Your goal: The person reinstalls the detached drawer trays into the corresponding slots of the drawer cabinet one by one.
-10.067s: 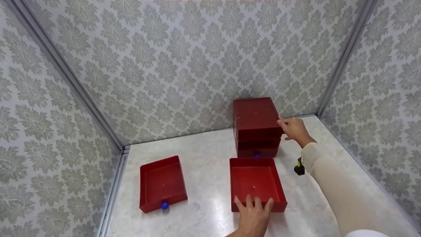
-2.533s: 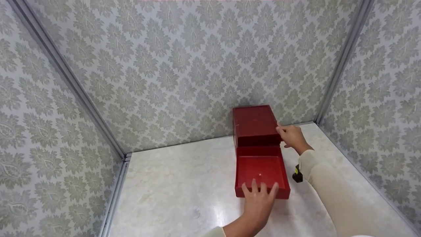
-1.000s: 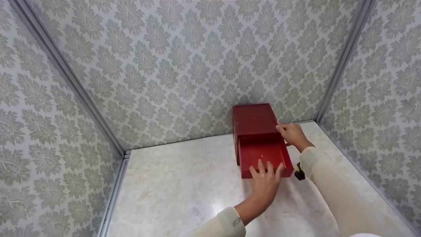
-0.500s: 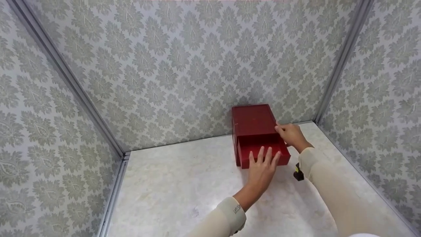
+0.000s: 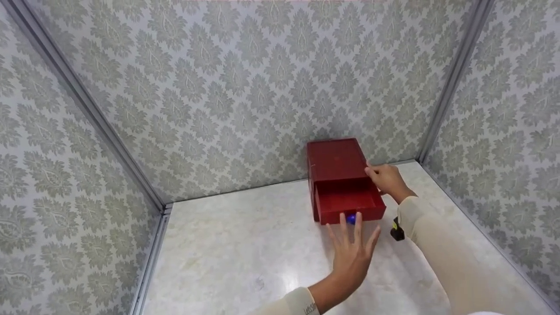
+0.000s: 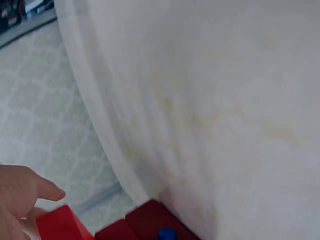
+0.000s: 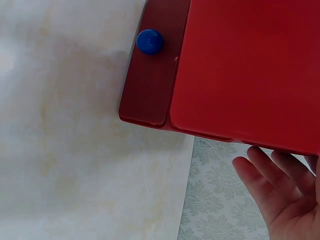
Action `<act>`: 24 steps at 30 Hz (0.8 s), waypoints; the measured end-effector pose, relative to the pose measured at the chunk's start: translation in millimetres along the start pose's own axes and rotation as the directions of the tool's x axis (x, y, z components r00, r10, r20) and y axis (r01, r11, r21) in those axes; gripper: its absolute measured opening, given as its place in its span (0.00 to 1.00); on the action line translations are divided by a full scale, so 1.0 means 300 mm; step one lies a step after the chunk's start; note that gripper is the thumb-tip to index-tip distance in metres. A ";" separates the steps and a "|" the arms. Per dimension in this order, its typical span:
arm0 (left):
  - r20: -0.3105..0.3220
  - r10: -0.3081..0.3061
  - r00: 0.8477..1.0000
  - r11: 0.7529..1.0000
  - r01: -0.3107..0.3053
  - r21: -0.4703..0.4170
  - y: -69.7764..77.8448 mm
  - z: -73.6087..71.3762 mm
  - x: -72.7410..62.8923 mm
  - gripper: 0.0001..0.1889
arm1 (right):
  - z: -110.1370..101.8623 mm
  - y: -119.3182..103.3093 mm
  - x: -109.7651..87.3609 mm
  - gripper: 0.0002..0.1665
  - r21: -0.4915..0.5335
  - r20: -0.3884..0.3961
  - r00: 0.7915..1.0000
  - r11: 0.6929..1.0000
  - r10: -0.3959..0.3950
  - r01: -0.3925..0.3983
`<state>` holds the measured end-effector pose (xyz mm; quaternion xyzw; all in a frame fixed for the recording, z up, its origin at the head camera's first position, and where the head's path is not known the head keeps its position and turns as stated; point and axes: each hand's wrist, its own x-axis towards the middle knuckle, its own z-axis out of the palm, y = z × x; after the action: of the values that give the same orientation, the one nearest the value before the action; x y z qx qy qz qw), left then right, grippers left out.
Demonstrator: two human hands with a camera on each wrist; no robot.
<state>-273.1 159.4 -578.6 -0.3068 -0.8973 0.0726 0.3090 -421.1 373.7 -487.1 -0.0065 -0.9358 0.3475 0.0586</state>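
Note:
A red drawer [image 5: 348, 197] stands partly pulled out of the dark red cabinet [image 5: 337, 159] in the head view, with a dark gap above it under the cabinet top. My left hand [image 5: 352, 260] is in front of it, fingers straight and spread, two fingertips on either side of its blue knob [image 5: 351, 218]. My right hand [image 5: 387, 177] rests at the cabinet's upper right edge, thumb at the top. In the right wrist view its loosely bent fingers [image 7: 272, 175] lie along the red edge, its thumb hidden; a lower blue knob [image 7: 149, 41] shows on a darker front.
The cabinet stands on a pale marbled table [image 5: 232, 245] close to the patterned back wall [image 5: 245, 96]. Metal corner posts [image 5: 455, 83] and side walls bound the table left and right. A small black and yellow item [image 5: 397, 231] shows beside the right cuff.
The drawer has slid back into the cabinet. Over the last half second my left hand has drawn back from its rim, uncovering the knob. The drawer seen earlier at the table's left has gone from there.

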 end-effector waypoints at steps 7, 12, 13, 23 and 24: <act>0.231 0.021 0.973 0.999 -0.029 0.035 0.010 0.038 -0.005 0.52 | -0.002 -0.005 0.004 0.26 -0.014 -0.044 0.999 1.000 -0.014 0.013; 0.292 0.051 0.955 0.998 -0.057 0.012 -0.015 0.050 0.030 0.57 | 0.001 0.003 0.004 0.25 -0.068 -0.068 0.997 0.997 -0.044 0.040; 0.296 0.057 0.953 0.998 -0.062 0.008 -0.017 0.050 0.037 0.58 | 0.002 0.003 0.004 0.25 -0.074 -0.070 0.997 0.996 -0.044 0.039; 0.326 0.028 0.945 0.999 -0.034 0.012 -0.041 0.093 0.108 0.50 | 0.009 -0.001 -0.003 0.27 0.008 -0.017 1.000 1.000 0.010 -0.010; 0.337 0.029 0.941 0.999 -0.035 0.011 -0.049 0.103 0.117 0.49 | 0.010 -0.001 -0.003 0.27 0.011 -0.015 1.000 1.000 0.011 -0.011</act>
<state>-320.7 170.4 -580.6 -0.3018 -0.9312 0.1366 0.1523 -420.5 371.4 -489.2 -0.0141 -0.9333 0.3529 0.0639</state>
